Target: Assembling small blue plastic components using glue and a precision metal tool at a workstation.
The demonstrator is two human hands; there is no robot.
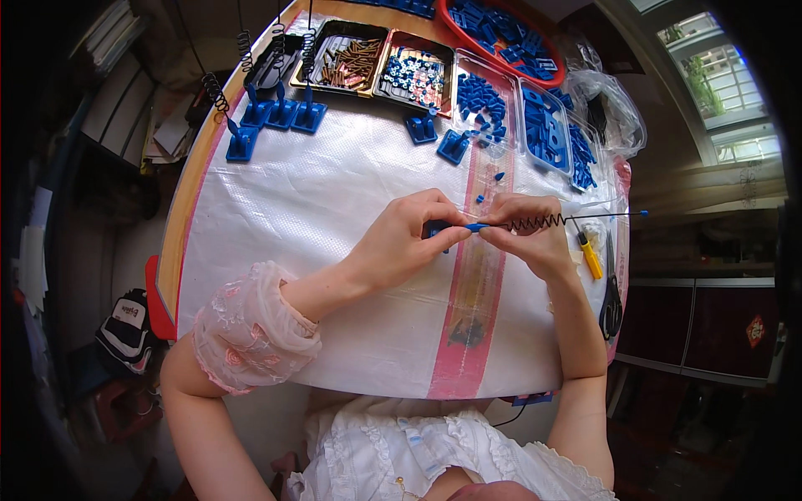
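Black coiled spring (pixel 535 223) on a thin rod with a blue tip at each end sits between the two hands, over the middle of the white woven sheet (pixel 334 200) that covers the table. From my remote seat I read the left hand (pixel 401 242) as closed around a small blue plastic block (pixel 436 228), thumb and forefinger pinched where the rod's near blue end meets it. The right hand (pixel 530 238) is closed on the spring's left coils, fingertips narrow, while the rest of the rod juts out to the right, free in the air. I judge the step in hand to be seating the rod's end into the block; the next move seems to call for a straight, steady push along the rod's axis, without bending the wire. Just right of the right hand lie a yellow-handled screwdriver (pixel 590 255) and black scissors (pixel 611 302). Farther up the sheet stand finished blue bases with springs (pixel 276 104), two loose blue bases (pixel 439 136), then trays of copper-coloured pins (pixel 347 60), of small mixed parts (pixel 413 75) and of blue pieces (pixel 547 125), and a red basin (pixel 501 52).
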